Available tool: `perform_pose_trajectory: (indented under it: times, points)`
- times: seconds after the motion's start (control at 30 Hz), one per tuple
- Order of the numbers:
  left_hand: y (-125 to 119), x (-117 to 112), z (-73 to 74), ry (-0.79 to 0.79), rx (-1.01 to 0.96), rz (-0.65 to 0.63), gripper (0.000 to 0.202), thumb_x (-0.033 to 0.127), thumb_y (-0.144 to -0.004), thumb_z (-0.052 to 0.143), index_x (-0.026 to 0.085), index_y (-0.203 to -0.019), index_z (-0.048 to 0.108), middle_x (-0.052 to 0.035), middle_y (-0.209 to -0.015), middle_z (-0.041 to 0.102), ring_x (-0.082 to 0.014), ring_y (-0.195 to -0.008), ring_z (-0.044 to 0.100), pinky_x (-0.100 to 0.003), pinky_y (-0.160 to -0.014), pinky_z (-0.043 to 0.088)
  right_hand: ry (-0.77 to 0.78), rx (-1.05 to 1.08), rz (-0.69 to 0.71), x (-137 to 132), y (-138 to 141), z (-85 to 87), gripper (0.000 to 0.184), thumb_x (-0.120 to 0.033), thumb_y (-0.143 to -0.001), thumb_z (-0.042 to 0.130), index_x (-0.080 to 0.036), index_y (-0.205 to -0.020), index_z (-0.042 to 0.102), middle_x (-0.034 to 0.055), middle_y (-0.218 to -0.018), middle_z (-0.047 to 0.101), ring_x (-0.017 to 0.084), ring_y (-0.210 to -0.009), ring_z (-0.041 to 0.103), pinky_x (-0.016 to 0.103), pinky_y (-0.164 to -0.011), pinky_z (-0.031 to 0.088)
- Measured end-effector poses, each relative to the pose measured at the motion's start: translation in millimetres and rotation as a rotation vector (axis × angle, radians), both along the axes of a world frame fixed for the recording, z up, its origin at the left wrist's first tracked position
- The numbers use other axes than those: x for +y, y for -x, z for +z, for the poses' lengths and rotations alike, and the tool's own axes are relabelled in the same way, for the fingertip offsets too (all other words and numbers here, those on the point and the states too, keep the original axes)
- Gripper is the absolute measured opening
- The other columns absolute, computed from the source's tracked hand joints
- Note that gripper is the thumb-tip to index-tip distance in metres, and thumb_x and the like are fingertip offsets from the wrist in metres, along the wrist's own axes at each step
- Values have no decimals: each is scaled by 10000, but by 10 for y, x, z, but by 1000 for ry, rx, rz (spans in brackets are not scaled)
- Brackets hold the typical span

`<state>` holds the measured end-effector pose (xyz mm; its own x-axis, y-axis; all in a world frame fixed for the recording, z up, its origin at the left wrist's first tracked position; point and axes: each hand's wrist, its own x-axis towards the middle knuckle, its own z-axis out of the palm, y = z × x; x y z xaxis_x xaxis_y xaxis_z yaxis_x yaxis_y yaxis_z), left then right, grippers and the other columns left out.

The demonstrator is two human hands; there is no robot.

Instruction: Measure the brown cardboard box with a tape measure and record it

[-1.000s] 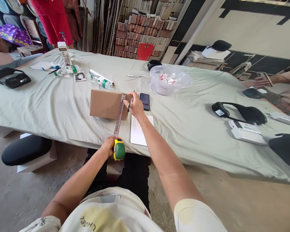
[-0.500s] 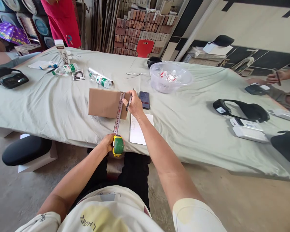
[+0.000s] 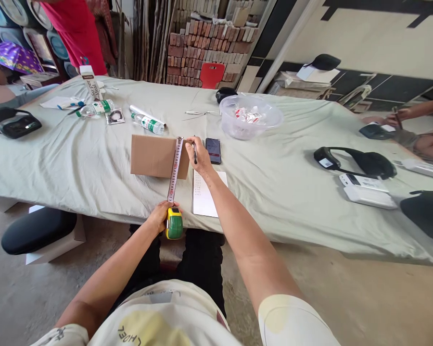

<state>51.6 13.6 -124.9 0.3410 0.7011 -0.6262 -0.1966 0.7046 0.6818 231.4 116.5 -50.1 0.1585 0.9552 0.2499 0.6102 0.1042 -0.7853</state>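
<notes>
A brown cardboard box (image 3: 153, 156) lies on the cloth-covered table in front of me. My left hand (image 3: 161, 215) is closed on a green and yellow tape measure (image 3: 175, 224) at the table's front edge. Its white blade (image 3: 173, 175) stretches away from me across the right part of the box, its end hook at the box's far edge. My right hand (image 3: 201, 156) holds a dark pen (image 3: 195, 153) and rests at the box's right end, close to the blade. Just below the right hand lies a white sheet of paper (image 3: 205, 204) with small writing.
A phone (image 3: 213, 151) lies right of my right hand, and a clear plastic tub (image 3: 250, 129) stands behind it. Water bottles (image 3: 147, 123) lie beyond the box. Headsets (image 3: 353, 162) rest at both sides. A person in red (image 3: 77, 38) stands at the far left.
My right hand has let go of the blade and shifted slightly, its pen now more upright. The tape case has lowered a little toward me. The view has shifted slightly.
</notes>
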Motion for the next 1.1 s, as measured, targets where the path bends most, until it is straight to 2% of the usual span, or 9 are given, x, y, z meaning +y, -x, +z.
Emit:
perform_pose_trajectory:
  times: [0.3,0.5,0.6,0.7,0.8,0.87,0.97,1.03,1.1]
  points:
    - [341,-89,116,-286,14,-86,309,417,-746,688,160,-885,590,-32,-690,680,-154,-528,626,-227,-452,444,4,18,32,66,-49,-67,344,-321,-904,407,-227,-1225,487,61,-1025,647,250,-1003,612,413,-955,439]
    - [684,-94,164,-416,105,-110,314,453,-791,640,168,-908,582,-11,-705,651,-115,-533,561,-211,-478,407,-20,37,52,39,-69,-119,349,-359,-887,429,-236,-1205,501,30,-888,624,205,-791,608,402,-870,484]
    - [931,-44,225,-555,286,-258,316,467,-846,562,166,-931,606,-20,-739,653,-112,-540,530,-217,-496,400,-46,92,88,-2,-106,-146,382,-436,-863,489,-240,-1190,514,29,-909,629,194,-801,615,393,-874,497]
    - [1210,72,329,-711,545,-506,313,444,-884,487,176,-877,649,-28,-781,673,-124,-569,542,-228,-531,409,-77,157,170,-62,-166,-135,407,-509,-848,514,-234,-1148,537,58,-1076,631,208,-954,625,387,-925,489]
    - [1450,235,464,-816,739,-715,349,408,-888,435,183,-735,655,-48,-973,718,-142,-669,610,-233,-612,445,-110,208,255,-141,-233,-91,421,-573,-883,452,-239,-1120,546,66,-1218,602,209,-1065,605,393,-986,460]
    - [1560,348,560,-841,835,-824,333,386,-866,422,192,-724,653,-34,-980,733,-140,-647,612,-233,-601,446,-103,242,300,-194,-266,-55,440,-604,-905,403,-249,-1122,547,58,-1258,591,196,-1051,608,399,-990,459]
    - [1641,499,699,-853,971,-885,281,360,-815,430,211,-891,655,2,-824,743,-134,-542,572,-236,-557,441,-87,222,330,-258,-281,-12,461,-633,-914,381,-265,-1140,543,49,-1252,599,182,-1003,610,393,-969,468]
    - [1651,593,777,-842,1029,-860,315,360,-796,430,216,-1011,611,12,-810,748,-132,-489,549,-241,-525,437,-110,176,323,-283,-268,3,470,-642,-909,395,-257,-1136,540,59,-1238,604,191,-1027,598,388,-973,461]
    - [1638,690,835,-846,1050,-839,323,364,-790,430,223,-1047,566,5,-837,756,-136,-486,557,-243,-505,430,-132,146,317,-295,-246,7,473,-649,-898,418,-244,-1110,539,76,-1237,602,208,-1080,586,386,-993,447]
